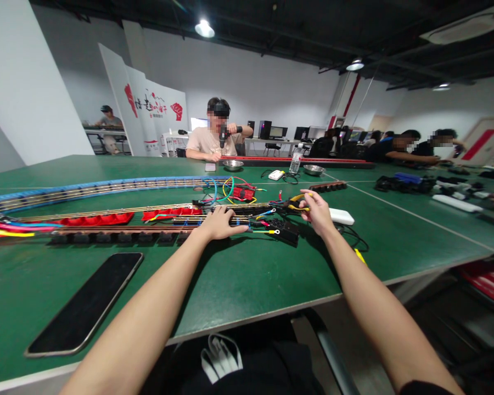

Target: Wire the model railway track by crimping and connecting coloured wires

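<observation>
My left hand (222,224) lies with its fingers spread over the long rail assembly, touching its thin rods. In my right hand (318,211) are pliers with yellow handles (300,202), their dark head pointing left toward the rail's end. Beside them, short wires end in ring terminals (276,231). A black connector block (286,232) sits just below the pliers. Red plastic strips (96,219) and a row of black holders (111,237) run leftward from my left hand. Red, blue and yellow cables (20,226) lie at the far left.
A black phone (86,304) lies near the front left edge. Behind the rail are a curved blue track (107,189), metal bowls (233,164) and a water bottle (296,159). A white box (341,216) is right of my right hand. Across the table a person holds a power drill (223,134).
</observation>
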### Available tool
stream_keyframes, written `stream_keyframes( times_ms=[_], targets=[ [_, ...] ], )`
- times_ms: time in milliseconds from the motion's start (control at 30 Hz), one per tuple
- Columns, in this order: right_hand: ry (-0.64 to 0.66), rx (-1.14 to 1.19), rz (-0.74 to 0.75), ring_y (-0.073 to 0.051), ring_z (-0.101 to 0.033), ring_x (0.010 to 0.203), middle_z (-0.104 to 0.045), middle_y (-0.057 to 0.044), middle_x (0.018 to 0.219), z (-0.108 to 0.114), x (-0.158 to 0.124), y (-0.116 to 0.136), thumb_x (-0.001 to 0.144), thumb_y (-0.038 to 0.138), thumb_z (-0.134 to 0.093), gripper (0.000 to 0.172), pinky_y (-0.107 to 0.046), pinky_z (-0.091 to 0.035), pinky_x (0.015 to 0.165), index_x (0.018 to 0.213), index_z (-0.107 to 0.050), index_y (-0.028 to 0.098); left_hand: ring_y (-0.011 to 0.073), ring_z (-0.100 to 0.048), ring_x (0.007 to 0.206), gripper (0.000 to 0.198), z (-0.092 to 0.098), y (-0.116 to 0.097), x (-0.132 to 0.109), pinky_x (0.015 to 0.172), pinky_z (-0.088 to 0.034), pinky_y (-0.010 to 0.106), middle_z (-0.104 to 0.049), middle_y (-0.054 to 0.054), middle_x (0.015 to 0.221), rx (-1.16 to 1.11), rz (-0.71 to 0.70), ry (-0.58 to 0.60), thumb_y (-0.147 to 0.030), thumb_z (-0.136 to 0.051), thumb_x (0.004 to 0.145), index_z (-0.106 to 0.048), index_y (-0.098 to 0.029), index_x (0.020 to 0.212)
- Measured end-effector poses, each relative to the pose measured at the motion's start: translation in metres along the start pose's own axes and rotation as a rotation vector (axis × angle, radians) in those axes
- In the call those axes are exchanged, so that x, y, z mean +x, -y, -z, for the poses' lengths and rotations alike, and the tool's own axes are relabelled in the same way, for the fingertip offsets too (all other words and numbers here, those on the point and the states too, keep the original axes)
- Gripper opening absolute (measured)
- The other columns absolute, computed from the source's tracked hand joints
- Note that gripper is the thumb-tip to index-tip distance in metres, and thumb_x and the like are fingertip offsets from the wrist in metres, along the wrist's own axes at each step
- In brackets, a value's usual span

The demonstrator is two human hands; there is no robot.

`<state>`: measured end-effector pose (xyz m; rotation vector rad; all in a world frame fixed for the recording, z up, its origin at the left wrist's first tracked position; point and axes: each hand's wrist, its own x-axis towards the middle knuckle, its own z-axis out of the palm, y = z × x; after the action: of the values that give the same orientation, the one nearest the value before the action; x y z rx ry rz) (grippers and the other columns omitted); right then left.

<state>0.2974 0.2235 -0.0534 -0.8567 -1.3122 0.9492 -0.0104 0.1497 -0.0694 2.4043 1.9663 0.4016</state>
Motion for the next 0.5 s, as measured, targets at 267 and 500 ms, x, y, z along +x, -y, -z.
stream_keyframes(
  times_ms=[267, 500],
  targets=[
    [0.03, 0.009, 0.02, -0.01, -0.057, 0.052, -0.058, 0.003, 0.069, -0.0079, -0.0013, -0.0069, 0.069, 0.065, -0.066, 0.055, -0.016, -0.028, 0.035, 0.099, -0.056, 0.021, 0.0388, -0.034, 0.133, 0.086, -0.0004, 0.0, 0.0004, 0.102, -0.034, 0.057, -0.045, 0.015, 0.139, -0.015, 0.007, 0.004, -0.089, -0.033, 0.07, -0.059, -0.022, 0.118],
    [-0.054, -0.224, 0.013, -0.009, -0.049, 0.042, -0.057, 0.001, 0.056, -0.0022, -0.001, -0.0082, 0.074, 0.059, -0.06, 0.049, -0.019, -0.032, 0.037, 0.088, -0.067, 0.013, 0.0391, -0.034, 0.133, 0.086, -0.0005, 0.0001, 0.0006, 0.102, -0.034, 0.057, -0.045, 0.016, 0.139, -0.007, 0.002, 0.004, -0.088, -0.032, 0.07, -0.059, -0.022, 0.119]
  ],
)
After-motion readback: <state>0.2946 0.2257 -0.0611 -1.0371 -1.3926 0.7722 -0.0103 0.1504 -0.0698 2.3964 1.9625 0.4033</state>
